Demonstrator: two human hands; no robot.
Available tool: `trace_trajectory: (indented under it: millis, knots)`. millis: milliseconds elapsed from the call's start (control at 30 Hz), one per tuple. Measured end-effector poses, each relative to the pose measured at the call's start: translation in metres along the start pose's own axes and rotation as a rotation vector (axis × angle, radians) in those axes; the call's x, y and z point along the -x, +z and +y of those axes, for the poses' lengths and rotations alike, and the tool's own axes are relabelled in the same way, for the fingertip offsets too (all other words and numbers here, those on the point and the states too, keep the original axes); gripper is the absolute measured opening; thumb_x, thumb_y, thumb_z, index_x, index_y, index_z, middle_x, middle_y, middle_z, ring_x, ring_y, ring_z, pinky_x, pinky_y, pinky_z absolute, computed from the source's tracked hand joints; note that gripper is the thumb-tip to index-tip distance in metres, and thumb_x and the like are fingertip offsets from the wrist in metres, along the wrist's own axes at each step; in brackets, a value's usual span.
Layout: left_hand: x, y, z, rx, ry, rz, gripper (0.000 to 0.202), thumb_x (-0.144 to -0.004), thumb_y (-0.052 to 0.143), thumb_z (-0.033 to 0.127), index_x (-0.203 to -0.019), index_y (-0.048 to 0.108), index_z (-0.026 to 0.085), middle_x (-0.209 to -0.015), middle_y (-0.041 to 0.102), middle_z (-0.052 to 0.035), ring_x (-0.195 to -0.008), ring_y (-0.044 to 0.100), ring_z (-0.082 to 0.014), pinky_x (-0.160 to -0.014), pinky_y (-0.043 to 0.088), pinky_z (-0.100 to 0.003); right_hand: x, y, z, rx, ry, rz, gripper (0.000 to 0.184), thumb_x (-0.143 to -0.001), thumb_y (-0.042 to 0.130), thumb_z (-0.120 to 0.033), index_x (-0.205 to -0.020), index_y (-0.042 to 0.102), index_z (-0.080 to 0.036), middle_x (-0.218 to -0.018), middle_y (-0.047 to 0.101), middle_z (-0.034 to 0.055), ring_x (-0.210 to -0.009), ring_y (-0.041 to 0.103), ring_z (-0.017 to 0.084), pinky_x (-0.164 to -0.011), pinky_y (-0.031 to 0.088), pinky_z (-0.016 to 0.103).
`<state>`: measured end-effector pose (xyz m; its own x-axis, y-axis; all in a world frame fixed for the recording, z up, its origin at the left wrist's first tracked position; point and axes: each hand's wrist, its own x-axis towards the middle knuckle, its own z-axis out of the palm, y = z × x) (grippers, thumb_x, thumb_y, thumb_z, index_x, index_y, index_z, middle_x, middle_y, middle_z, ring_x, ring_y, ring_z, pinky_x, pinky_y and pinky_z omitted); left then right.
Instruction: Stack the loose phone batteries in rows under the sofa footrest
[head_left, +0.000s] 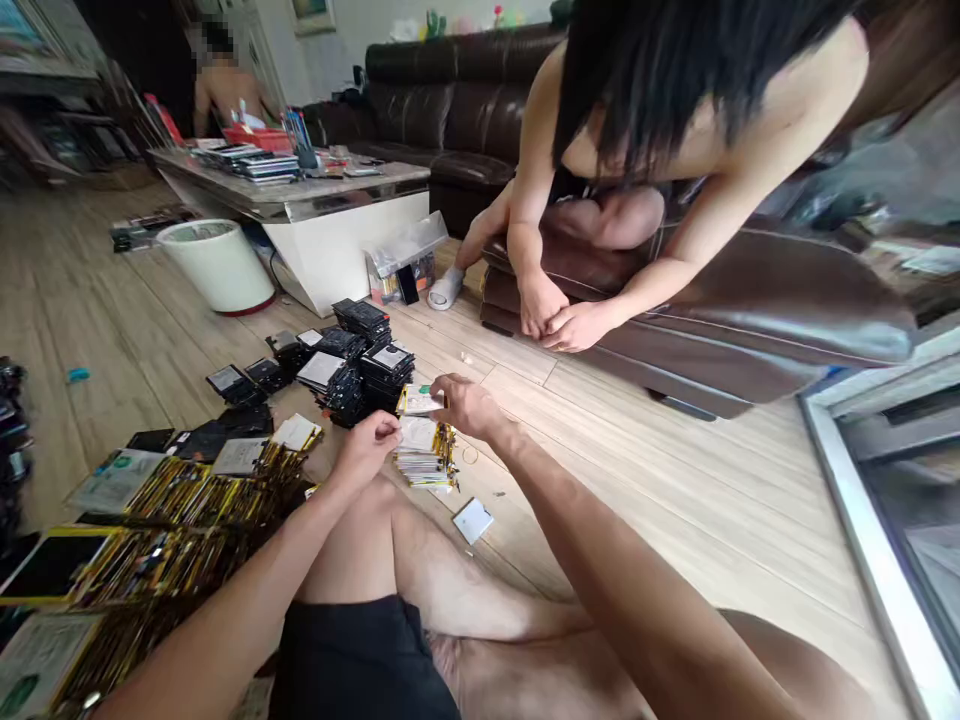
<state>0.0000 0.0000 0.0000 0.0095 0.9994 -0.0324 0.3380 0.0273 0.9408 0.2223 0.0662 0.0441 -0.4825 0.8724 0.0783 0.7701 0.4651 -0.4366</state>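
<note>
My right hand (469, 405) has its fingers closed on the right end of a flat phone battery (418, 400) with a white label, a green mark and yellow edges. Just below it stands a stack of similar white batteries (424, 468), their yellow and dark connector ends toward the right. My left hand (369, 440) is at the stack's upper left, thumb and fingers pinched together; whatever is between them is too small to make out. One loose white battery (473, 521) lies on the floor right of my knee.
Black batteries (341, 375) are piled beyond my left hand. Long rows of yellow-edged batteries (172, 490) spread at left. A person (574, 310) sits opposite on a brown leather seat, hands together. A white bin (217, 268) and a low table (300, 195) stand behind.
</note>
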Motion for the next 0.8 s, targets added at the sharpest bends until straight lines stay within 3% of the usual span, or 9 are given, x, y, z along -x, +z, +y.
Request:
trace_trajectory:
  millis: [100,200,333,400,500,633,800]
  knots:
    - [0.000,0.001,-0.001,0.064,-0.067,0.009,0.027,-0.070,0.071,0.038,-0.091,0.065,0.021,-0.086,0.067,-0.0034,-0.082,0.063,-0.0213,-0.072,0.051,-0.032,-0.007,-0.005,0.002,0.027,-0.005,-0.031,0.033,-0.085,0.083,-0.026,-0.115,0.071,-0.018,-0.109,0.071,0.0063,-0.092,0.067,0.020,-0.079,0.048,0.027]
    - [0.000,0.002,-0.003,0.135,-0.156,0.047,0.044,-0.068,0.075,0.036,-0.108,0.065,0.021,-0.089,0.067,-0.0033,-0.082,0.065,-0.0218,-0.070,0.052,-0.032,-0.007,-0.005,0.006,-0.007,-0.018,-0.010,0.034,-0.084,0.084,-0.025,-0.116,0.070,-0.019,-0.106,0.071,0.0053,-0.090,0.067,0.019,-0.079,0.049,0.027]
    - [-0.002,0.002,-0.006,0.182,-0.186,0.097,0.075,-0.067,0.077,0.027,-0.139,0.059,0.023,-0.127,0.066,-0.0118,-0.100,0.068,-0.0244,-0.082,0.056,-0.036,-0.002,-0.001,0.013,-0.090,-0.035,0.042,0.032,-0.086,0.082,-0.025,-0.115,0.071,-0.019,-0.110,0.073,0.0059,-0.093,0.069,0.019,-0.084,0.052,0.028]
    - [-0.005,0.003,-0.005,0.228,-0.152,0.053,0.081,-0.068,0.075,0.022,-0.147,0.057,0.025,-0.145,0.061,-0.0131,-0.121,0.064,-0.0275,-0.099,0.054,-0.039,-0.002,0.000,0.015,-0.108,-0.045,0.042,0.032,-0.086,0.082,-0.025,-0.116,0.072,-0.019,-0.117,0.073,0.0075,-0.099,0.070,0.020,-0.089,0.053,0.030]
    - [-0.009,0.005,-0.004,0.326,-0.127,-0.093,0.079,-0.070,0.072,0.019,-0.148,0.059,0.022,-0.147,0.064,-0.0115,-0.138,0.057,-0.0300,-0.117,0.043,-0.043,-0.003,0.001,0.017,-0.111,-0.063,0.020,0.032,-0.086,0.081,-0.025,-0.117,0.074,-0.019,-0.123,0.073,0.0088,-0.105,0.071,0.022,-0.094,0.054,0.031]
    - [-0.010,0.007,-0.004,0.366,-0.110,-0.127,0.079,-0.069,0.073,0.018,-0.147,0.061,0.020,-0.150,0.063,-0.0092,-0.144,0.053,-0.0318,-0.124,0.036,-0.044,-0.005,0.009,0.015,-0.112,-0.050,0.058,0.035,-0.087,0.081,-0.025,-0.121,0.075,-0.020,-0.127,0.073,0.0084,-0.108,0.071,0.022,-0.099,0.054,0.031]
    - [-0.008,0.005,-0.002,0.382,-0.100,-0.183,0.084,-0.073,0.073,0.020,-0.154,0.053,0.019,-0.156,0.057,-0.0097,-0.148,0.049,-0.0318,-0.125,0.036,-0.044,-0.004,0.029,0.011,-0.124,0.031,0.165,0.037,-0.086,0.081,-0.025,-0.122,0.075,-0.023,-0.132,0.070,0.0076,-0.114,0.070,0.024,-0.103,0.054,0.033]
